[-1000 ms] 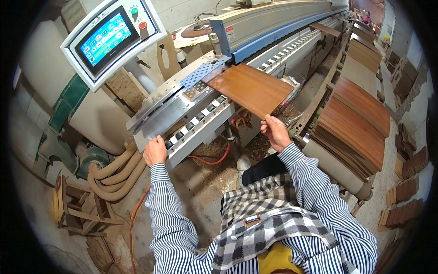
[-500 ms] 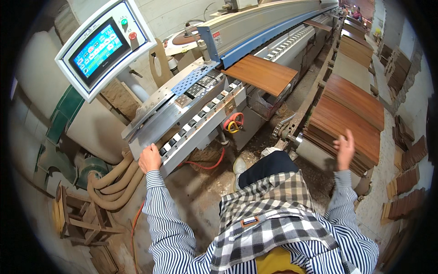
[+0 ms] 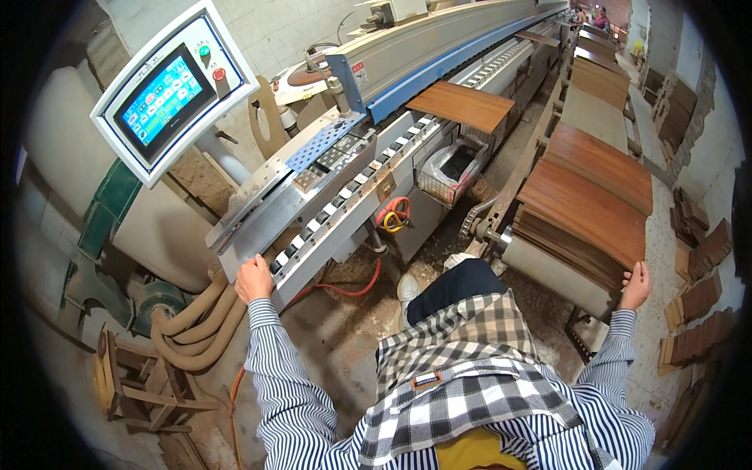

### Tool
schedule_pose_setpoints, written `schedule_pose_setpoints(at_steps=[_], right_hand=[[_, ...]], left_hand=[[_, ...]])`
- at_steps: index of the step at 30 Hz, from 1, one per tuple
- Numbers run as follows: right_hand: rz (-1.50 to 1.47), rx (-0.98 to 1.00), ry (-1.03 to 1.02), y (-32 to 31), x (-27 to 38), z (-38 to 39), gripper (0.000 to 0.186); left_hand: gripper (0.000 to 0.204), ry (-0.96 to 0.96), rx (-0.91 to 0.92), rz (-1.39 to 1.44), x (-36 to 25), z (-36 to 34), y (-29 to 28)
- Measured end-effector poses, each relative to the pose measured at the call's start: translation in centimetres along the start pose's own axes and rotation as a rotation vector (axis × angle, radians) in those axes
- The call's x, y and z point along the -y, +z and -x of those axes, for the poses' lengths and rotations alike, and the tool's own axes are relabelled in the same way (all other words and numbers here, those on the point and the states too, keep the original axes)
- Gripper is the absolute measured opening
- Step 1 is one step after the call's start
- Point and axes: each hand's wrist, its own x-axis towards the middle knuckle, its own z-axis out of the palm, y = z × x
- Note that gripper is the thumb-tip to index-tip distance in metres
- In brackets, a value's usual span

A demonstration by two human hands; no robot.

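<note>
My left hand (image 3: 254,280) is closed at the near end of the edge-banding machine's roller rail (image 3: 329,219), its fingers curled over the end. At the right, my right hand (image 3: 636,286) pinches the near right corner of the top brown wooden board (image 3: 587,207). That board lies on a stack of similar boards (image 3: 556,251), whose near edges bend in the wide view. Farther along the machine, another brown board (image 3: 464,106) lies partly under the blue-edged beam (image 3: 439,72) and juts out over the side.
A control panel with a lit screen (image 3: 164,94) stands at the left. Brown hoses (image 3: 196,329) and a wooden stool (image 3: 149,380) are below it. A red and yellow handwheel (image 3: 393,214) and a wire basket (image 3: 453,168) are on the machine's side. More board stacks line the conveyor (image 3: 599,82).
My right hand has come down from above the stack to the top board's near right corner and closed there. The board in the machine has moved farther away. My left hand stays put.
</note>
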Motion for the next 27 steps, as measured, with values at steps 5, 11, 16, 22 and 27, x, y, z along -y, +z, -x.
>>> schedule_pose_setpoints(at_steps=[5,11,16,22,27], right_hand=[[-0.322,0.061,0.284,0.6,0.2,3.7,0.024],[-0.607,0.508,0.729,1.9,2.9,9.5,0.022],[-0.572,0.826,0.613,5.0,4.9,12.7,0.041],[-0.675,1.024,0.674,6.6,6.5,16.6,0.045],[-0.694,1.274,0.718,11.8,11.1,20.8,0.05]], left_hand=[[0.038,0.008,-0.003,-0.025,0.0,0.4,-0.5],[0.038,0.015,-0.019,-0.004,0.3,0.1,-0.1],[0.037,0.013,-0.025,0.0,0.0,0.2,-0.2],[0.039,0.03,-0.018,-0.017,-0.1,0.5,-0.5],[0.039,0.029,-0.032,0.003,-0.3,0.7,-0.8]])
